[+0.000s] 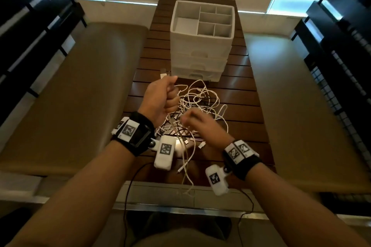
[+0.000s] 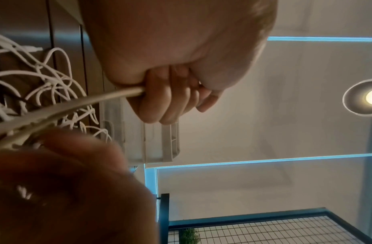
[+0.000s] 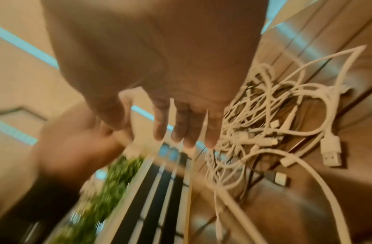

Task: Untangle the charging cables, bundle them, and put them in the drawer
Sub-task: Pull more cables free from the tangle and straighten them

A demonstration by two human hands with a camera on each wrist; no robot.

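Observation:
A tangle of white charging cables lies on the dark slatted wooden table. My left hand is raised above the tangle's left side and grips one white cable in a fist, with its plug sticking out on top. That cable runs down past my right hand and hangs over the table's near edge. The right hand is blurred, its fingers straight and spread at the taut strands, gripping nothing clearly. A white drawer unit stands behind the tangle, its drawers shut.
The drawer unit's top is an open tray with several empty compartments. Tan padded benches flank the narrow table. Black shelving stands at both sides. A loose USB plug lies at the tangle's edge.

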